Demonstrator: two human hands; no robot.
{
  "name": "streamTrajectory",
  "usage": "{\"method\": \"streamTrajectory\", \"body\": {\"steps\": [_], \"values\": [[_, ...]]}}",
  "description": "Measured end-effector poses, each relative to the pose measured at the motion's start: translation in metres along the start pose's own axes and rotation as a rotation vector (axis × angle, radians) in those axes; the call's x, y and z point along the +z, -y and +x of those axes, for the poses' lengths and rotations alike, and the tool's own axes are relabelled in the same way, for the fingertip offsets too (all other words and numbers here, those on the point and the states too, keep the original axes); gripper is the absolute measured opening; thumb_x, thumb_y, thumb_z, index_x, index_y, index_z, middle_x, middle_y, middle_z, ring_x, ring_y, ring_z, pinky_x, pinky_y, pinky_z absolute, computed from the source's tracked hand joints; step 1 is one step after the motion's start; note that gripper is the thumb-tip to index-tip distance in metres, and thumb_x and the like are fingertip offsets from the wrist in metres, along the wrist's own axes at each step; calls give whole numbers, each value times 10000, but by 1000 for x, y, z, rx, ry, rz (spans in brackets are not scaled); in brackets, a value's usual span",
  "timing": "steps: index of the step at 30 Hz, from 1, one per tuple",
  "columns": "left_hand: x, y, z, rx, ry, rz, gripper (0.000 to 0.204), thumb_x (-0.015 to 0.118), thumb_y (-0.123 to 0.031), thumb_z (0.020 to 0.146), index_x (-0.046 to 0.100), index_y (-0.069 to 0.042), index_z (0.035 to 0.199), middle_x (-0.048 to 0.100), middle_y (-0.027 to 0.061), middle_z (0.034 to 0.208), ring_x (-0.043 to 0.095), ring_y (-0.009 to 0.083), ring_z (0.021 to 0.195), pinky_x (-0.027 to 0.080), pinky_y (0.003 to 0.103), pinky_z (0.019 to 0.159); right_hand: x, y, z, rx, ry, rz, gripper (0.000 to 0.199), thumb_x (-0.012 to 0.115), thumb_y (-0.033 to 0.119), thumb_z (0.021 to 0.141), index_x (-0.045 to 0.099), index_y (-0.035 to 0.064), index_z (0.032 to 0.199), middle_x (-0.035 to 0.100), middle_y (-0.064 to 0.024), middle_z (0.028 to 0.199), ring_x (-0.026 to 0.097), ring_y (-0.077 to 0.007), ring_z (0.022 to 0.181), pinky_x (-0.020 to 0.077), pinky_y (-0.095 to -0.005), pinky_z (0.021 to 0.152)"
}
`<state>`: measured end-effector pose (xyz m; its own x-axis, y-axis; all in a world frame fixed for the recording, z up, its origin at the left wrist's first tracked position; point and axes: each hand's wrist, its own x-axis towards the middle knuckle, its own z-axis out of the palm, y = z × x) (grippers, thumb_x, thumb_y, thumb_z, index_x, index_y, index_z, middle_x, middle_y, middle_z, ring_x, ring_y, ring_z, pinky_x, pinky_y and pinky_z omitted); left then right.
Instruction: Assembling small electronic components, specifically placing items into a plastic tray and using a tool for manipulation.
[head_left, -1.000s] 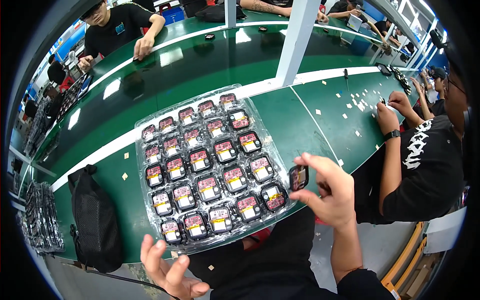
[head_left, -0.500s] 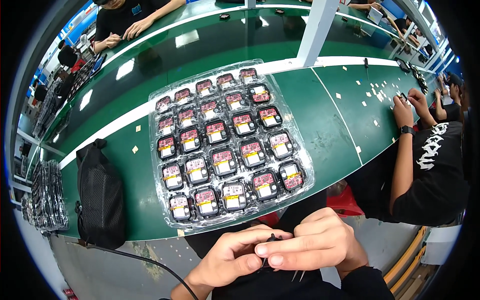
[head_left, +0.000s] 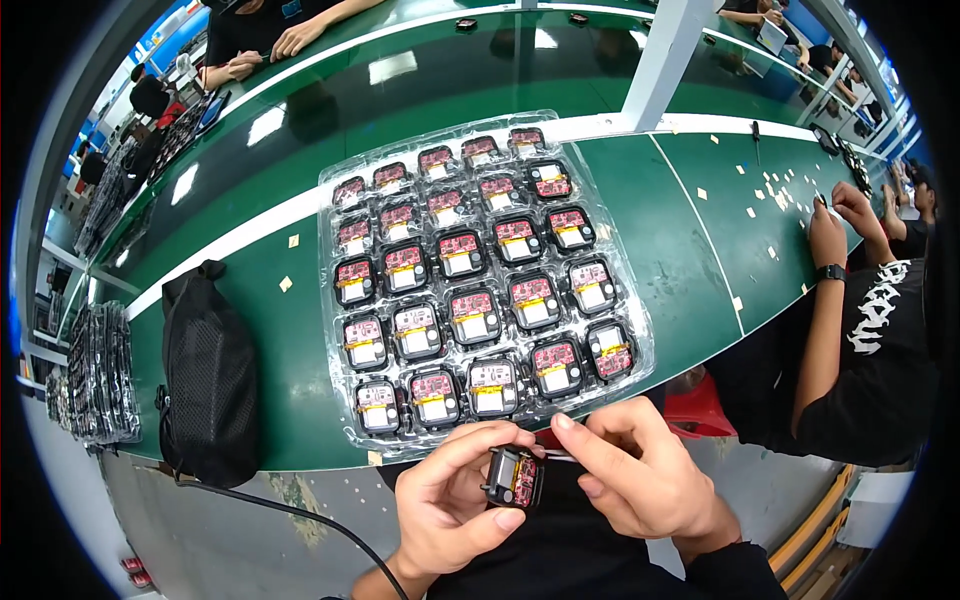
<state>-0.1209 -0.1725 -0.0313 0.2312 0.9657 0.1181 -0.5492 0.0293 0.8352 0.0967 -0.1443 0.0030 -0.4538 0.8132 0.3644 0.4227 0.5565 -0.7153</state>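
My left hand (head_left: 440,510) is closed around a small black device housing (head_left: 500,470), gripping it between thumb and fingers. The housing is tilted, with a red circuit board showing inside it. Beside it, my right hand (head_left: 650,480) has its index finger stretched toward the housing and the other fingers curled. A thin silvery tool, apparently tweezers (head_left: 564,456), juts from that hand toward the housing; most of it is hidden. Just beyond both hands lies a clear plastic tray (head_left: 332,300) with rows of similar black housings with red boards, white blocks and yellow strips.
A black mesh bag (head_left: 210,380) lies on the green table (head_left: 290,340) to the left, by stacked clear trays (head_left: 100,380). A black cable (head_left: 300,522) runs below the bag. A white post (head_left: 665,65) rises behind the tray. A co-worker (head_left: 850,350) sits at right near scattered pale chips.
My hands have moved apart, and the housing has come into view in my left hand with its board showing. The whole scene has shifted slightly right in view.
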Motion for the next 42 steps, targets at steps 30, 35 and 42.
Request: {"method": "streamTrajectory", "body": {"steps": [30, 35, 42], "values": [[-1, 10, 1, 47, -41, 61, 643, 794, 79, 827, 500, 116, 1398, 469, 217, 1416, 584, 325, 1283, 514, 422, 1070, 25, -24, -12, -352, -297, -399, 339, 770, 45, 720, 780, 18, 1058, 648, -45, 932, 603, -131, 658, 433, -245, 532], [1, 12, 1, 30, -39, 66, 633, 788, 83, 834, 505, 118, 1399, 454, 214, 1424, 582, 327, 1287, 514, 415, 1072, 26, -23, -12, -292, -276, -367, 311, 762, 27, 735, 781, 17, 1045, 644, -42, 906, 609, -141, 653, 454, -252, 533], [3, 11, 0, 46, -32, 41, 614, 781, 88, 839, 515, 121, 1391, 453, 213, 1427, 579, 330, 1297, 511, 415, 1081, 28, -18, -13, -128, -278, -122, 361, 832, -47, 658, 779, 34, 1005, 656, -51, 888, 612, -157, 622, 485, -272, 526]]}}
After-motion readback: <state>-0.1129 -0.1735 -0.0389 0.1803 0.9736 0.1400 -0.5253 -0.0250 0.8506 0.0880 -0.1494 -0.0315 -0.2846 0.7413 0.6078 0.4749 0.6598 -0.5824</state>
